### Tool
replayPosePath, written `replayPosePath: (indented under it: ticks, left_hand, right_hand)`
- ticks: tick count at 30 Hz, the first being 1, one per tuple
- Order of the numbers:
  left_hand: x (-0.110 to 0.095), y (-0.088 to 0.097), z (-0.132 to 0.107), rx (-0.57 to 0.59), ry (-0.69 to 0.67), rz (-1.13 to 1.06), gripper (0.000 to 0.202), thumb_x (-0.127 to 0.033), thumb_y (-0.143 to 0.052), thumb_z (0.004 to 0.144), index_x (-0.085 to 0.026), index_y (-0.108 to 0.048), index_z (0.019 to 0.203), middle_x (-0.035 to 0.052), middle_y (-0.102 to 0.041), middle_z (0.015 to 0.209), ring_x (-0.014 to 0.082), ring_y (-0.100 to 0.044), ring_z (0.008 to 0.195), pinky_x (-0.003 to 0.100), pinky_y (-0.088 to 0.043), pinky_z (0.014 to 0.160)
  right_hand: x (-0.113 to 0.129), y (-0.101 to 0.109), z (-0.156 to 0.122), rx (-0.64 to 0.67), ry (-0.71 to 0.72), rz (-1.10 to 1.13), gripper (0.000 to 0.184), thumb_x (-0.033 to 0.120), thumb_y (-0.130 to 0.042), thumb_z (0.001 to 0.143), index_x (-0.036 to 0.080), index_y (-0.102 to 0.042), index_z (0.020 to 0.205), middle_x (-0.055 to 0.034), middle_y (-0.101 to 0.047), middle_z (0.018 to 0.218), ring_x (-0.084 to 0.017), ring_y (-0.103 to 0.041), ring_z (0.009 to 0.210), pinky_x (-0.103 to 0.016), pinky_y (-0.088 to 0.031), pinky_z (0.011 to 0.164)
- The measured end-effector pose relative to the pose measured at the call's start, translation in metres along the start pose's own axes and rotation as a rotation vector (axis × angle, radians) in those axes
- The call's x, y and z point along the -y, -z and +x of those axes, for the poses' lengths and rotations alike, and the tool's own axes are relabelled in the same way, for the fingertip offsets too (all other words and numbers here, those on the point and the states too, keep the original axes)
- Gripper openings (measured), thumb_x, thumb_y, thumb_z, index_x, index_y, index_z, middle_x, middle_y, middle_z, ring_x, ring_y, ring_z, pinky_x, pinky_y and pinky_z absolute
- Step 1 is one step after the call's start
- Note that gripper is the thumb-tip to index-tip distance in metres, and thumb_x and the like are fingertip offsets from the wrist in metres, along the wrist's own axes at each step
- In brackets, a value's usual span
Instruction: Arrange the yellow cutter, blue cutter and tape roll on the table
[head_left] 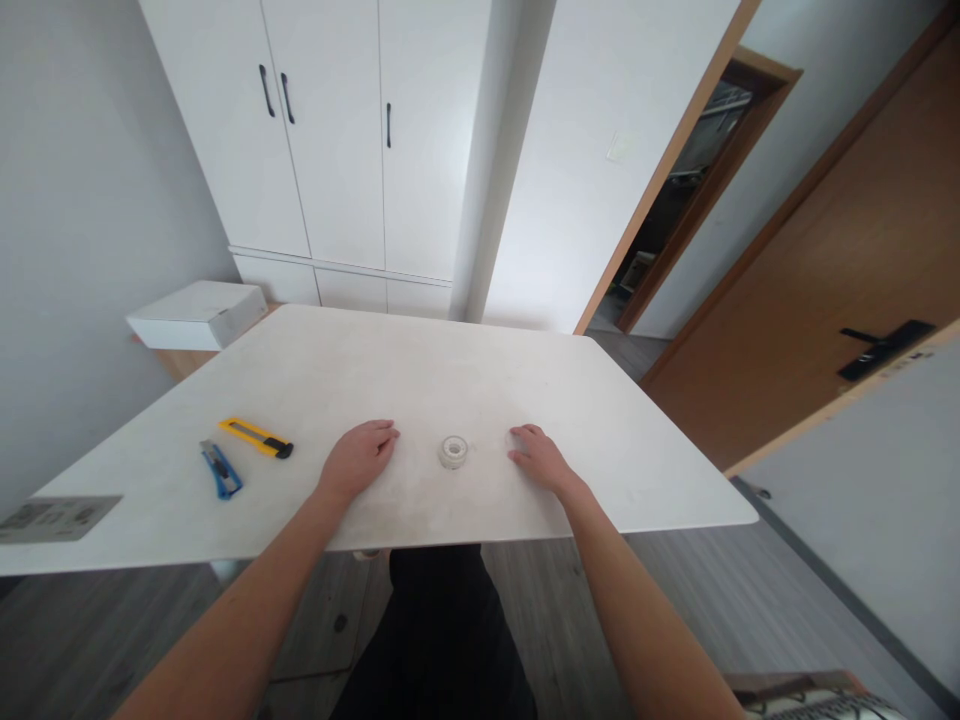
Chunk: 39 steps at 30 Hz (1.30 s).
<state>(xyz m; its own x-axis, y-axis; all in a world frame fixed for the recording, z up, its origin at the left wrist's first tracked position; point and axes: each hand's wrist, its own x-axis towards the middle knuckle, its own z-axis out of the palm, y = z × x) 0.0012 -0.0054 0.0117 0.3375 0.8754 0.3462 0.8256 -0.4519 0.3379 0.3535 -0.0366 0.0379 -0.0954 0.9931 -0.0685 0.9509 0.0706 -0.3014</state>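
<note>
A small roll of clear tape [453,451] lies on the white table [420,370] between my two hands. My left hand [360,456] rests palm down just left of the roll, fingers stretched flat and holding nothing. My right hand [538,458] rests flat on the table just right of the roll, fingers extended and empty. Neither hand touches the roll. Further left lie a yellow utility knife [256,437] and a blue utility knife [220,469].
A grey printed card [52,517] lies at the table's near left corner. A white box [199,313] sits on a low wooden surface beyond the far left corner. White wardrobes [330,140] stand behind, and a brown door [847,270] is open on the right.
</note>
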Motion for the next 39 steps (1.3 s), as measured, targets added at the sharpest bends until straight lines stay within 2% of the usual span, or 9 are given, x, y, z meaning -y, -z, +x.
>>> replayPosePath:
  ticks: [9,12,16,20,24,29,33,36,39]
  left_hand:
    - [-0.002,0.001,0.000,-0.010,-0.006,0.006,0.040,-0.034,-0.037,0.092,-0.021,-0.073,0.101,0.0066,-0.069,0.118,0.0218,-0.061,0.112,0.038,-0.045,0.102]
    - [-0.002,0.001,0.000,-0.012,-0.013,0.007,0.040,-0.033,-0.037,0.092,-0.020,-0.074,0.101,0.0072,-0.069,0.118,0.0216,-0.061,0.111,0.037,-0.045,0.102]
    - [-0.002,0.001,-0.001,-0.004,-0.014,0.015,0.040,-0.033,-0.037,0.092,-0.019,-0.073,0.102,0.0076,-0.068,0.118,0.0210,-0.061,0.111,0.036,-0.045,0.102]
    - [-0.001,0.000,0.000,-0.007,-0.010,0.011,0.039,-0.033,-0.038,0.092,-0.021,-0.074,0.102,0.0064,-0.069,0.118,0.0208,-0.061,0.111,0.037,-0.045,0.102]
    - [0.001,-0.002,0.001,-0.010,-0.008,-0.010,0.037,-0.032,-0.040,0.090,-0.021,-0.074,0.101,0.0061,-0.069,0.117,0.0218,-0.062,0.110,0.037,-0.045,0.102]
    - [0.002,-0.003,0.001,-0.019,-0.019,-0.002,0.037,-0.031,-0.040,0.091,-0.020,-0.074,0.101,0.0075,-0.069,0.118,0.0223,-0.061,0.111,0.038,-0.045,0.102]
    - [0.002,-0.004,0.001,-0.023,-0.028,-0.003,0.037,-0.032,-0.040,0.091,-0.020,-0.074,0.101,0.0077,-0.069,0.117,0.0224,-0.062,0.110,0.038,-0.046,0.101]
    - [0.003,-0.004,0.001,-0.026,-0.033,-0.008,0.038,-0.033,-0.039,0.091,-0.021,-0.074,0.101,0.0067,-0.069,0.117,0.0222,-0.062,0.110,0.038,-0.046,0.101]
    - [0.003,-0.004,0.001,-0.026,-0.038,0.000,0.038,-0.032,-0.039,0.092,-0.020,-0.074,0.101,0.0070,-0.069,0.116,0.0219,-0.062,0.110,0.038,-0.046,0.101]
  right_hand:
    - [0.012,0.012,0.001,0.091,-0.003,-0.080,0.043,0.021,-0.050,0.089,0.017,-0.051,0.132,-0.0144,-0.048,0.138,-0.022,-0.050,0.122,-0.033,-0.036,0.101]
    - [0.036,0.025,0.002,0.104,0.015,-0.110,0.038,0.016,-0.042,0.092,0.016,-0.054,0.128,-0.0139,-0.054,0.131,-0.022,-0.052,0.119,-0.034,-0.037,0.101]
    - [0.078,0.036,0.006,0.088,0.255,-0.045,0.048,0.020,-0.052,0.088,0.021,-0.047,0.136,-0.0100,-0.049,0.138,-0.020,-0.053,0.119,-0.031,-0.039,0.100]
    - [0.111,0.031,0.016,0.212,0.344,-0.143,0.072,0.030,-0.070,0.072,0.028,-0.042,0.138,-0.0087,-0.050,0.134,-0.024,-0.060,0.106,-0.032,-0.047,0.085]
    - [0.126,0.018,0.026,0.280,0.366,-0.279,0.069,0.034,-0.072,0.069,0.033,-0.046,0.133,-0.0075,-0.054,0.127,-0.024,-0.064,0.095,-0.030,-0.049,0.070]
    - [0.132,0.006,0.026,0.247,0.398,-0.397,0.044,0.028,-0.061,0.076,0.031,-0.055,0.120,-0.0069,-0.060,0.113,-0.025,-0.065,0.091,-0.030,-0.048,0.066]
    - [0.127,0.005,0.026,0.235,0.402,-0.420,0.039,0.027,-0.060,0.076,0.029,-0.057,0.115,-0.0070,-0.061,0.110,-0.024,-0.064,0.090,-0.029,-0.047,0.064]
    - [0.108,0.015,0.033,0.242,0.362,-0.400,0.042,0.032,-0.063,0.075,0.029,-0.056,0.117,-0.0067,-0.061,0.113,-0.024,-0.064,0.092,-0.028,-0.046,0.064]
    - [0.075,0.037,0.046,0.207,0.198,-0.399,0.044,0.032,-0.062,0.076,0.029,-0.055,0.119,-0.0068,-0.061,0.116,-0.024,-0.062,0.096,-0.029,-0.045,0.065]
